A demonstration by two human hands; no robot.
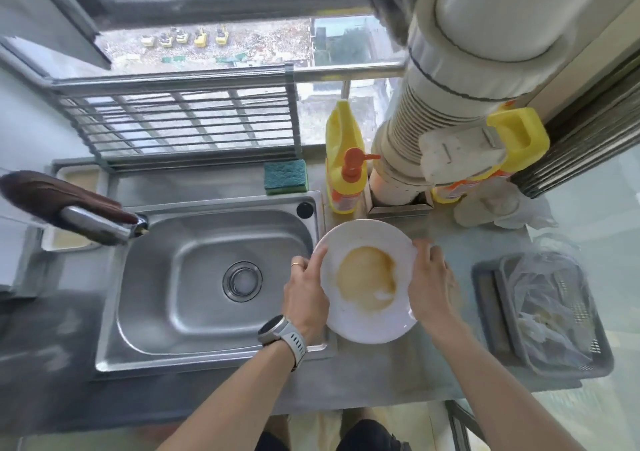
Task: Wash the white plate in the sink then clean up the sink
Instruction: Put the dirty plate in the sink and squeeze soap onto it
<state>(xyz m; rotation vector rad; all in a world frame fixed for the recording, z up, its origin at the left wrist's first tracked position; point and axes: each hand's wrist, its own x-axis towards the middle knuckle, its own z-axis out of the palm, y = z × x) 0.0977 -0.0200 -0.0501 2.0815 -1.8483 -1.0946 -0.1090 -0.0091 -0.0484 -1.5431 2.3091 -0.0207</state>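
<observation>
**Dirty plate, two-handed hold at the rim**

You have the white plate (367, 281) between both hands, just to the right of the sink (211, 277), its left edge over the sink's right rim and the rest above the worktop (381, 374). Your left hand (304, 294) curls round the left rim, and your right hand (429, 277) curls round the right rim; both grips are clamped on the plate.

Treat it as rigid, breakable and probably fairly heavy for its size. A brown pool of residue (367, 282) sits in the well, so keep it level until it is over the basin. Once wet or soapy the glaze will likely turn slippery; hold the rim with thumbs on top and fingers beneath, not the smooth centre.
</observation>
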